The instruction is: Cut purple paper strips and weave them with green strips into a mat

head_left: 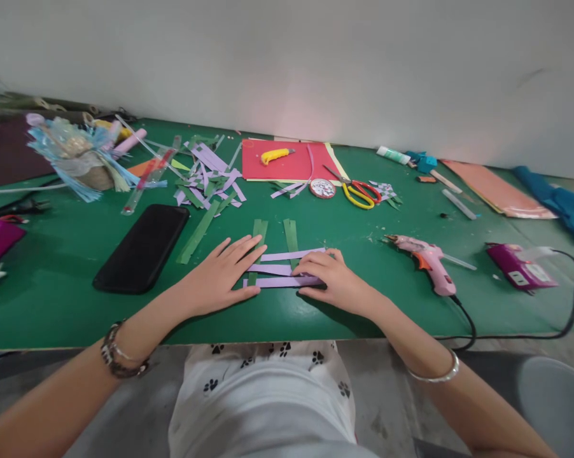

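Several purple paper strips (283,282) lie crosswise with green paper strips (291,235) on the table in front of me, partly covered by my fingers. My left hand (220,278) rests flat, fingers spread, over the left ends of the strips. At the right ends, my right hand (337,280) has curled fingers on the purple strips, the thumb at the lower edge of the nearest one. How firmly it grips is partly hidden. A loose green strip (198,234) lies beyond my left hand.
A black phone (142,249) lies left. Behind are a pile of paper strips (210,172), red paper (289,162) with a yellow cutter (275,156), and scissors (356,189). Right are a pink glue gun (427,257) and a purple power box (520,266) with a black cord.
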Tool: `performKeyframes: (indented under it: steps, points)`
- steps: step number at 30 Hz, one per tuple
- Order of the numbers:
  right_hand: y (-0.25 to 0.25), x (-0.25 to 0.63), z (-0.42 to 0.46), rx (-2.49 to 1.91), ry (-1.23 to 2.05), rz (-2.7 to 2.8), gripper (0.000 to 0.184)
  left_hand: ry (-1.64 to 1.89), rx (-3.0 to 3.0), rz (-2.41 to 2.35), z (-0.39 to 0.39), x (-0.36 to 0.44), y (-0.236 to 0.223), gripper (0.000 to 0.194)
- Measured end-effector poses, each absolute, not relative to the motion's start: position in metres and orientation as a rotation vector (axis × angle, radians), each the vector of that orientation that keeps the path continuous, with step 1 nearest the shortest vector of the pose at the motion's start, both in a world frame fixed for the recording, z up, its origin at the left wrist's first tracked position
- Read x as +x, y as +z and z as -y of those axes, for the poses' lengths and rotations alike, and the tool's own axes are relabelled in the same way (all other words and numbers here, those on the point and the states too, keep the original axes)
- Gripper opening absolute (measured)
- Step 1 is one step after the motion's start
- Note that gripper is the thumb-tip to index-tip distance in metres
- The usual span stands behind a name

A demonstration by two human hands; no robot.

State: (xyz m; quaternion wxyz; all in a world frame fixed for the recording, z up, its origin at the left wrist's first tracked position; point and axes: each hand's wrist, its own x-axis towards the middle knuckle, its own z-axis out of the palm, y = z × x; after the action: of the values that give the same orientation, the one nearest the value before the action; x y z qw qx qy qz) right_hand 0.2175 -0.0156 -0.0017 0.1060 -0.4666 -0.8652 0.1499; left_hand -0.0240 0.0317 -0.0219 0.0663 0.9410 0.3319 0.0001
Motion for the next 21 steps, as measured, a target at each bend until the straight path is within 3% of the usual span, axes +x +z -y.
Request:
performKeyframes:
  steps: [5,8,16,21]
  points:
    - [-0.005,0.222,0.014,-1.399,0.352,2.537,0.007,0.050,2.859,-0.951,-0.030,-0.034,-0.027,0.060]
    - [-0.007,0.223,0.013,-1.395,0.348,2.523,0.004,0.062,2.861,-0.940,-0.029,-0.034,-0.027,0.064]
    - [-0.005,0.218,0.014,-1.460,0.450,2.469,0.007,0.074,2.884,-0.965,-0.029,-0.020,-0.028,0.058]
    - [-0.003,0.218,0.014,-1.498,0.567,2.413,0.004,0.040,2.891,-0.964,-0.028,-0.021,-0.030,0.064]
